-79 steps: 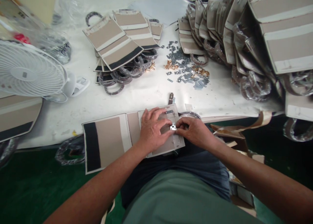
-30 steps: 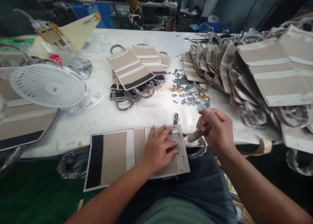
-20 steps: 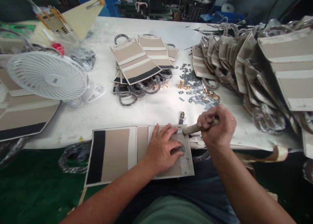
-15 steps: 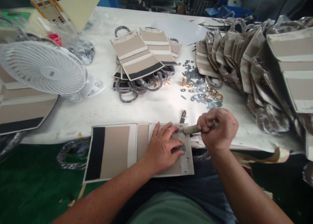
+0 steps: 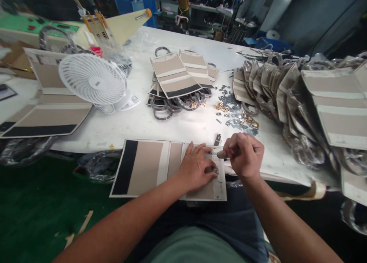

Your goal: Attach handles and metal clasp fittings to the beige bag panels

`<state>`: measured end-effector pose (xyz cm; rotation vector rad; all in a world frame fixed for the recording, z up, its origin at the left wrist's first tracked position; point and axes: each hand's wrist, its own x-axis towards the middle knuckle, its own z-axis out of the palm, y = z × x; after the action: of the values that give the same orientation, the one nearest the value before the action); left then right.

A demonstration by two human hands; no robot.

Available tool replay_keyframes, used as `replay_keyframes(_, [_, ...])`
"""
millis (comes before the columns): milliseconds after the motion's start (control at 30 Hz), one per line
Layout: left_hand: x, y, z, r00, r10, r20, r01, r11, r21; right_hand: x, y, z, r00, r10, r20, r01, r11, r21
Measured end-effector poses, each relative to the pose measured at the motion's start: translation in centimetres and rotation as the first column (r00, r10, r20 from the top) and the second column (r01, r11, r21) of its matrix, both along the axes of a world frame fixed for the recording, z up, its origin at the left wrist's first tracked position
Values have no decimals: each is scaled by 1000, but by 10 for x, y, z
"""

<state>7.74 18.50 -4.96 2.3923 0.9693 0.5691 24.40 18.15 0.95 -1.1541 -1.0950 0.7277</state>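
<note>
A flat beige bag panel [image 5: 149, 166] with a black band lies on my lap and the table's front edge. My left hand [image 5: 196, 166] lies spread on its right part, fingertips beside a small metal plate [image 5: 215, 171]. My right hand [image 5: 245, 156] is closed round a wooden tool handle [image 5: 222, 154], whose end points left over the panel just above the plate. A small dark metal piece [image 5: 218, 139] lies on the table just beyond the panel.
A white table [image 5: 137, 121] holds a white fan [image 5: 91, 79], a stack of beige panels with wrapped handles [image 5: 176, 77], a scatter of small silver and gold metal fittings [image 5: 236, 116], and a big heap of bags [image 5: 309, 98] at right. More panels [image 5: 48, 114] lie at left.
My right hand went from pressing the plate to gripping the wooden-handled tool and brought it down to the panel. My left hand stayed on the panel. The view shifted right and back.
</note>
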Motion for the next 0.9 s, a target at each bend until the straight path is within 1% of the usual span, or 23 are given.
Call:
replay_keyframes(100, [0,0,-1,1000,6,5,-6,1000,2,-9,-2,4,995,50,87,-54,997,50])
replay_keyframes(233, [1,0,-4,999,31,21,-30,1000,-4,-21,-1,5,958,165,235,-173,985,13])
replay_keyframes(300, [2,0,-8,998,42,38,-41,999,-4,-23,0,3,904,264,337,-282,959,3])
replay_keyframes(400, [3,-1,-14,996,59,68,-59,998,-2,-26,1,0,789,396,470,-453,891,11])
replay_keyframes(467, [3,-1,-16,994,72,84,-71,997,-21,-26,2,-3,736,424,528,-505,863,11])
replay_keyframes(533, [3,-1,-15,993,80,90,-76,996,-41,-26,1,-6,720,428,547,-516,856,10])
replay_keyframes(567, [2,0,-13,993,75,86,-71,996,-45,-25,0,-6,738,423,526,-509,861,22])
replay_keyframes(600, [2,0,-12,995,63,77,-60,997,-44,-23,0,-4,783,401,475,-479,876,51])
replay_keyframes(633, [1,1,-10,997,47,66,-45,998,-39,-20,-1,-1,848,354,394,-421,902,95])
replay_keyframes(667, [0,1,-9,998,31,54,-30,999,-31,-16,-2,4,914,282,292,-333,932,142])
replay_keyframes(700, [-1,2,-7,999,18,46,-17,1000,-23,-11,-3,9,963,188,193,-222,960,172])
replay_keyframes(733, [-1,2,-6,999,9,42,-9,1000,-16,-5,-4,15,986,90,140,-113,981,159])
replay_keyframes(767, [-1,2,-5,999,6,42,-6,1000,-11,1,-5,20,987,14,160,-30,994,101])
replay_keyframes(800, [-1,3,-5,999,8,43,-8,1000,-9,8,-6,23,966,-11,257,11,1000,0])
replay_keyframes(833, [-1,3,-4,999,10,45,-10,1000,-9,15,-7,24,917,21,398,31,992,-124])
replay_keyframes(867, [-1,3,-4,999,9,46,-9,1000,-10,21,-8,22,838,99,536,42,969,-244])
replay_keyframes(900, [-1,3,-4,999,7,45,-6,1000,-11,26,-8,16,743,190,642,51,940,-337])
